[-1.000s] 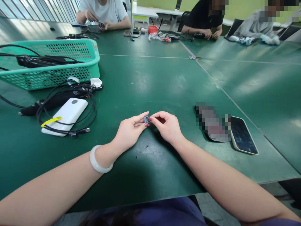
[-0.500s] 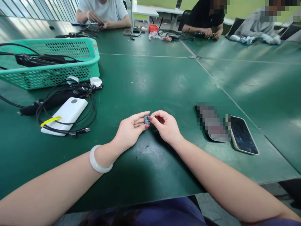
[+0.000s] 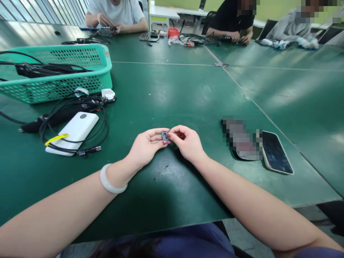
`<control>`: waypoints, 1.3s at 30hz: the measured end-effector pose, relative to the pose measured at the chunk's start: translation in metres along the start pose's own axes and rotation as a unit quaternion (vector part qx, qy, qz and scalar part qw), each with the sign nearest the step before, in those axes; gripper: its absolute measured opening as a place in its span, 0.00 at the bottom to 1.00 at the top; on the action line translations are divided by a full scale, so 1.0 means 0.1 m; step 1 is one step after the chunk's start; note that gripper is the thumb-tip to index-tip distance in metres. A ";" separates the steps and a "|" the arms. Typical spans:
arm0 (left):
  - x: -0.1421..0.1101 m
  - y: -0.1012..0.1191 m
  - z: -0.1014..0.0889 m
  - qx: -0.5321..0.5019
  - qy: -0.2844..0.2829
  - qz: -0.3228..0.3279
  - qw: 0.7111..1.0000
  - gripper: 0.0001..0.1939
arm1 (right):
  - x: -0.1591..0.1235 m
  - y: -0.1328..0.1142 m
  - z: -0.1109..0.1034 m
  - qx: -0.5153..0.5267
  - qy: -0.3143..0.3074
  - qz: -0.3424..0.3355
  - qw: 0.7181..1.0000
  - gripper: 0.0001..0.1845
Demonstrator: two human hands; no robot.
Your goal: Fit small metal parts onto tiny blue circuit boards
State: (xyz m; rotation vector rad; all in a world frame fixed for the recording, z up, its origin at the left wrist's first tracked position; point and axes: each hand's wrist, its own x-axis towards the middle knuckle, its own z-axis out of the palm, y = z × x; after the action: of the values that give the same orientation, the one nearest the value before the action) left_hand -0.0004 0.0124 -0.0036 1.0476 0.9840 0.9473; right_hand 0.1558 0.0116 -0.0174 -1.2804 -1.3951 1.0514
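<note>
A small grey-blue part (image 3: 164, 135) is pinched between the fingertips of both hands, just above the green table (image 3: 172, 93). My left hand (image 3: 145, 146), with a white bangle on its wrist, closes thumb and fingers on the part's left side. My right hand (image 3: 186, 142) curls its fingers round the right side. Both hands rest near the table's front middle. What the part is cannot be made out at this size.
A white power bank (image 3: 72, 132) ringed by black cables lies at the left, in front of a teal basket (image 3: 57, 70) holding black cables. A phone (image 3: 276, 153) and a blurred object lie at the right. Three other people work at the far side.
Both hands and the small part have stayed together in nearly the same spot. The left fingers have curled a little more over the part.
</note>
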 end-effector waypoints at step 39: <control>0.03 -0.03 -0.04 0.038 0.026 0.058 0.997 0.18 | -0.06 -0.09 0.03 0.011 0.061 0.025 0.998 0.11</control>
State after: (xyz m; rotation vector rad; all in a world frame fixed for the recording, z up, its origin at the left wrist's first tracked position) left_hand -0.0026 0.0154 -0.0082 1.1590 1.0166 1.0428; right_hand 0.1512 0.0050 -0.0095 -1.3467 -1.2620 1.0031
